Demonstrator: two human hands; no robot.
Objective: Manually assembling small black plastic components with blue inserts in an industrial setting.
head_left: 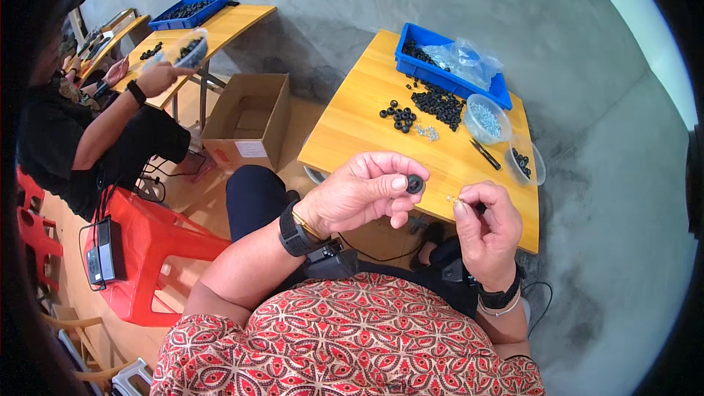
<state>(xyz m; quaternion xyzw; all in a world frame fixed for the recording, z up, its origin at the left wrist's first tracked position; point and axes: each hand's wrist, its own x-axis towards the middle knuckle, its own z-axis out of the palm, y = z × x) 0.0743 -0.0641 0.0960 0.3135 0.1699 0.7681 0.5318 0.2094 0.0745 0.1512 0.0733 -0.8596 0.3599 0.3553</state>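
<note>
Between the thumb and fingers of my left hand (356, 191) is a small black round part (415, 184) with a hole in its middle. My right hand (490, 235) is closed in a pinch, with a tiny pale metal piece (452, 199) at the thumb tip. Something dark shows partly among its curled fingers; I cannot tell what. Both hands are above the near edge of the wooden table (352, 136). Past them lie loose black round parts (400, 117), a heap of small black pieces (438, 104) and a few small silvery pieces (427, 133).
At the table's far side stands a blue tray (490, 95) with a plastic bag (466, 62). A tub of silvery pieces (488, 119), black tweezers (485, 154) and a tub with black parts (521, 163) sit right. Left are a cardboard box (253, 121), red stool (158, 249) and co-worker (103, 132).
</note>
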